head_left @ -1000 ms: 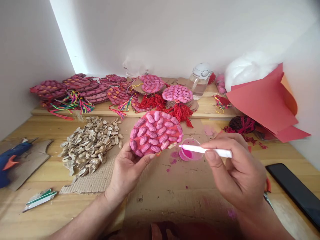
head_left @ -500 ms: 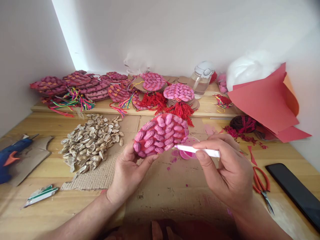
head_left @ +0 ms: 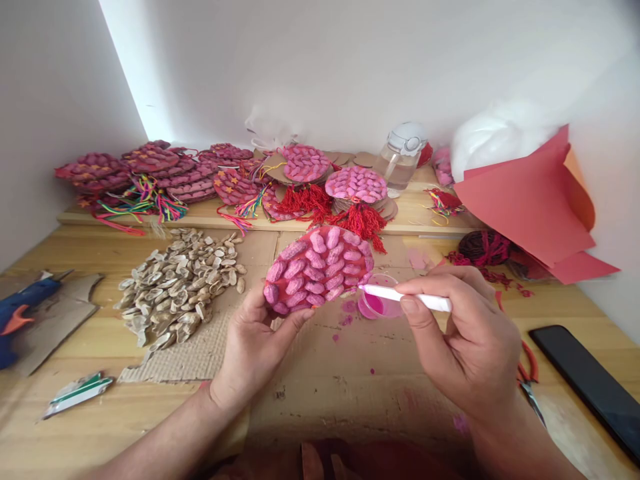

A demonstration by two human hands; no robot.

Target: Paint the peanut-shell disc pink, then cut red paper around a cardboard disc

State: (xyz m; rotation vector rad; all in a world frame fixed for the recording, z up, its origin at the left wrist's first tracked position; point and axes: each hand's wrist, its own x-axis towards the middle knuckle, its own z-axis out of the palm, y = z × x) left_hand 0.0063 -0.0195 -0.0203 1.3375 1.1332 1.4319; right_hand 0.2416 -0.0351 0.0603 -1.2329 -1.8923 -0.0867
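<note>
My left hand point(head_left: 255, 340) grips the lower edge of a round red disc covered with pink-painted peanut shells point(head_left: 320, 268), holding it tilted above the table. My right hand point(head_left: 465, 340) pinches a white paintbrush point(head_left: 407, 297), its tip touching the disc's right edge. Just below the brush sits a small clear cup of pink paint point(head_left: 380, 305) on a cardboard sheet point(head_left: 345, 373) spotted with pink.
A pile of unpainted peanut shells point(head_left: 180, 287) lies to the left. Finished pink discs with tassels point(head_left: 225, 180) line the back shelf beside a clear bottle point(head_left: 400, 160). Red paper point(head_left: 525, 200), red scissors point(head_left: 530, 373) and a black phone point(head_left: 590, 387) lie right; a blue glue gun point(head_left: 20, 313) left.
The disc has been turned and tilted in my left hand. The brush tip moved from above the paint cup to the disc's right edge.
</note>
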